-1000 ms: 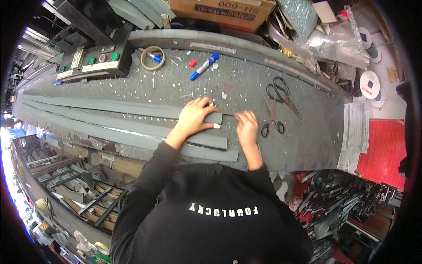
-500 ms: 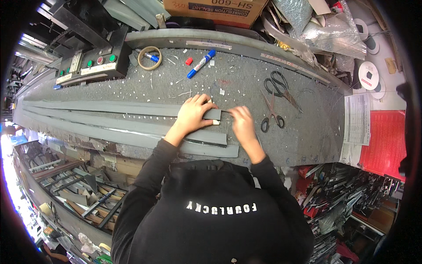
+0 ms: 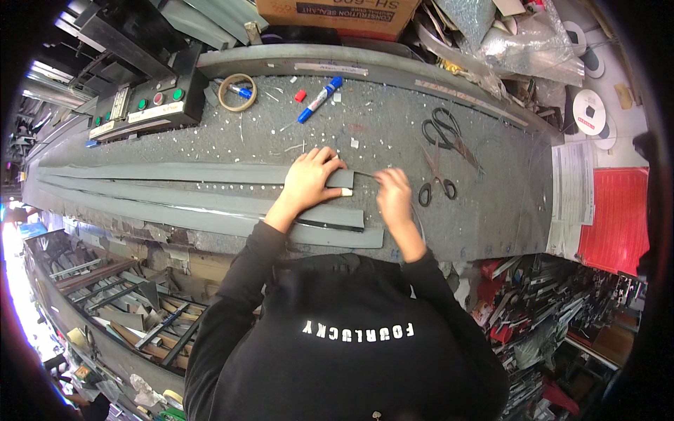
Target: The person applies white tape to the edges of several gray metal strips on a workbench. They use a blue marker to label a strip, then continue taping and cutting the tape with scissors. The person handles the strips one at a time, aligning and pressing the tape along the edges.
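Several long flat grey strips (image 3: pixel 232 173) lie side by side across the workbench, running off to the far left. My left hand (image 3: pixel 309 180) grips the farthest strip near its right end, fingers over the far edge and thumb along the near edge. From that end a thin dark cord (image 3: pixel 366 174) reaches to my right hand (image 3: pixel 394 198), which pinches it between closed fingers. A thin line, perhaps the same cord, curves down beside the right wrist. Nearer to me, two more grey strip ends (image 3: pixel 344 237) lie loose, a black edge showing between them.
Right of my hands lie two pairs of scissors (image 3: pixel 441 184). Farther back are a blue marker (image 3: pixel 320 99), a red cap (image 3: pixel 300 95), a tape roll (image 3: pixel 237 93) and a black button box (image 3: pixel 151 109). White scraps dot the bench (image 3: pixel 505 203). A raised rail (image 3: pixel 393 77) edges its back.
My right hand has shifted slightly right, away from the strip's end, and more of the thin cord shows between. The left hand keeps its hold in place.
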A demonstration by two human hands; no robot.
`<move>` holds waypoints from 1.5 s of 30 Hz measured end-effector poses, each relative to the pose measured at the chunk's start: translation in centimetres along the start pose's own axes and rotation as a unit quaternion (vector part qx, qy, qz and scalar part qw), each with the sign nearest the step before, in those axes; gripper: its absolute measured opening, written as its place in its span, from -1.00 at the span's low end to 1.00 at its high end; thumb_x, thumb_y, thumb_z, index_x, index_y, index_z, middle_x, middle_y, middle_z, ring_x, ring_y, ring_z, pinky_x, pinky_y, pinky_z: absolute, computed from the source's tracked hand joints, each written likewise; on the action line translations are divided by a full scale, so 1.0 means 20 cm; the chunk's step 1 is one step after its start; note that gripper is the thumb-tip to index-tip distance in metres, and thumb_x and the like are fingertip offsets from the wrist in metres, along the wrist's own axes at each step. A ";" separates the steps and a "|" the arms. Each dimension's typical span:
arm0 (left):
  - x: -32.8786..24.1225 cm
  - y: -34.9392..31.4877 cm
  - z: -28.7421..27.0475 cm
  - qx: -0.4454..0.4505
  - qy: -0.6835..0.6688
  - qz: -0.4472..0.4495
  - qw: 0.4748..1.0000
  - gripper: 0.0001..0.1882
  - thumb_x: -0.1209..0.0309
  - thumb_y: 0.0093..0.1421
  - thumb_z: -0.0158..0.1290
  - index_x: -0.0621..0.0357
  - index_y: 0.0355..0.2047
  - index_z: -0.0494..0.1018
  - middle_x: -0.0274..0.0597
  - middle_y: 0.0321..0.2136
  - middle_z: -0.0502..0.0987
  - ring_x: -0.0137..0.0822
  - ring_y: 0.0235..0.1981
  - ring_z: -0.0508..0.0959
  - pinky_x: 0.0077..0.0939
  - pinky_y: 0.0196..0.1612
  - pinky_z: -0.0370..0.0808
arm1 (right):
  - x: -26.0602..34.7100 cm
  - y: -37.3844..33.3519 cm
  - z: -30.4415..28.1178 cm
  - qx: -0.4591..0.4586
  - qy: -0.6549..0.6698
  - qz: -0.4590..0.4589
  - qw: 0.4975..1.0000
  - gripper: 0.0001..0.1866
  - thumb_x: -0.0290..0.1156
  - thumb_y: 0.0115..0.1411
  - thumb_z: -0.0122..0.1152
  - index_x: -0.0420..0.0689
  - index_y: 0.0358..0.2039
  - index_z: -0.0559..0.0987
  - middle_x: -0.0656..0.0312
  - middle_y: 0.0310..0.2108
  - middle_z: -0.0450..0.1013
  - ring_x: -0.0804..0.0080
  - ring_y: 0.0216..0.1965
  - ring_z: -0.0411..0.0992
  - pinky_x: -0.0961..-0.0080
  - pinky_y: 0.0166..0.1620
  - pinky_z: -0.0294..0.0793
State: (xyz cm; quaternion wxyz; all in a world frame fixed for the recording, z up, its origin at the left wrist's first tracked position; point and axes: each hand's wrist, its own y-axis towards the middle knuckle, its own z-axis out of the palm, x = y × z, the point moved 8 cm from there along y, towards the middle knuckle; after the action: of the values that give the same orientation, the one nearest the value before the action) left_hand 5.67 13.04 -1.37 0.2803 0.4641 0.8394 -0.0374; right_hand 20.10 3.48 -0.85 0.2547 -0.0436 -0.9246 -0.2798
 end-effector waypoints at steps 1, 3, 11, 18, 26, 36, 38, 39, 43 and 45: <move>0.00 0.00 0.00 0.003 -0.001 0.000 1.000 -0.52 0.07 -0.14 0.33 -0.08 -0.21 0.50 -0.28 -0.19 0.44 -0.18 -0.11 0.47 -0.26 -0.10 0.44 | 0.02 0.00 0.06 0.034 0.025 -0.005 0.999 -0.70 -0.78 -0.12 0.04 -0.25 -0.35 0.58 0.07 -0.39 0.46 0.07 -0.27 0.44 0.25 -0.16 0.44; 0.01 0.01 0.00 0.004 -0.001 -0.006 1.000 -0.52 0.07 -0.14 0.33 -0.08 -0.21 0.50 -0.28 -0.19 0.44 -0.18 -0.11 0.47 -0.26 -0.10 0.44 | 0.02 -0.02 0.10 0.051 0.054 -0.023 0.997 -0.70 -0.77 -0.11 0.05 -0.23 -0.35 0.59 0.08 -0.38 0.46 0.08 -0.27 0.44 0.24 -0.16 0.44; -0.02 0.02 0.00 0.001 0.013 0.011 1.000 -0.52 0.06 -0.14 0.31 -0.07 -0.21 0.50 -0.29 -0.19 0.44 -0.19 -0.12 0.47 -0.26 -0.10 0.43 | -0.04 -0.02 0.06 0.014 0.044 -0.019 0.999 -0.78 -0.76 -0.10 0.07 -0.25 -0.42 0.56 0.07 -0.41 0.46 0.07 -0.31 0.44 0.23 -0.19 0.44; -0.01 0.02 0.00 -0.011 -0.003 0.015 1.000 -0.52 0.05 -0.13 0.31 -0.05 -0.22 0.50 -0.28 -0.22 0.43 -0.17 -0.15 0.47 -0.28 -0.12 0.43 | -0.08 0.01 -0.01 -0.011 0.041 0.044 0.998 -0.77 -0.78 -0.13 0.12 -0.27 -0.40 0.55 0.07 -0.42 0.46 0.10 -0.31 0.45 0.28 -0.26 0.48; 0.00 0.02 0.02 -0.005 -0.021 0.012 1.000 -0.51 0.04 -0.14 0.32 -0.03 -0.23 0.51 -0.28 -0.23 0.42 -0.20 -0.13 0.46 -0.29 -0.11 0.44 | -0.02 0.02 0.06 0.055 0.004 -0.031 0.998 -0.75 -0.77 -0.13 0.08 -0.28 -0.39 0.57 0.06 -0.41 0.45 0.09 -0.28 0.44 0.27 -0.18 0.46; -0.01 0.01 0.01 -0.022 -0.017 0.020 0.999 -0.51 0.07 -0.15 0.32 -0.02 -0.23 0.50 -0.27 -0.24 0.44 -0.17 -0.16 0.48 -0.27 -0.13 0.45 | -0.02 0.05 0.07 0.080 0.011 -0.012 0.997 -0.77 -0.73 -0.11 0.13 -0.25 -0.38 0.58 0.09 -0.43 0.45 0.11 -0.30 0.45 0.28 -0.22 0.46; 0.00 0.01 0.01 -0.029 -0.024 0.022 0.999 -0.48 0.05 -0.18 0.34 -0.01 -0.23 0.51 -0.26 -0.24 0.44 -0.16 -0.15 0.48 -0.27 -0.12 0.45 | -0.14 0.03 0.06 0.068 -0.006 0.111 0.991 -0.75 -0.74 -0.13 0.11 -0.25 -0.38 0.58 0.07 -0.42 0.46 0.09 -0.30 0.45 0.26 -0.23 0.47; 0.00 0.01 0.01 -0.035 -0.015 0.026 0.999 -0.49 0.05 -0.17 0.33 -0.01 -0.23 0.51 -0.26 -0.23 0.44 -0.16 -0.16 0.48 -0.27 -0.12 0.45 | -0.09 0.04 0.07 0.063 0.005 0.045 0.997 -0.75 -0.74 -0.14 0.09 -0.25 -0.39 0.57 0.06 -0.42 0.45 0.08 -0.30 0.45 0.26 -0.23 0.46; 0.01 0.00 0.02 -0.021 -0.004 0.017 1.000 -0.50 0.05 -0.14 0.32 0.00 -0.22 0.51 -0.26 -0.23 0.45 -0.15 -0.15 0.48 -0.26 -0.12 0.46 | -0.01 0.04 0.08 0.075 0.071 -0.045 0.994 -0.83 -0.71 -0.08 0.11 -0.27 -0.42 0.55 0.05 -0.44 0.45 0.04 -0.31 0.43 0.24 -0.20 0.43; 0.01 0.00 0.02 -0.020 -0.015 0.019 1.000 -0.50 0.06 -0.15 0.32 0.00 -0.22 0.51 -0.26 -0.23 0.45 -0.15 -0.15 0.48 -0.26 -0.12 0.45 | -0.03 0.04 0.09 0.075 0.049 -0.018 0.996 -0.88 -0.67 -0.03 0.17 -0.26 -0.41 0.56 0.06 -0.44 0.46 0.05 -0.32 0.44 0.26 -0.22 0.45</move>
State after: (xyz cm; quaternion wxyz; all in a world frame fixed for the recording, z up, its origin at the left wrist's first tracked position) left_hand 5.84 13.08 -1.71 0.3026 0.4736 0.8268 -0.0221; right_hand 19.98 5.15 -1.91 0.2975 0.0059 -0.9300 -0.2156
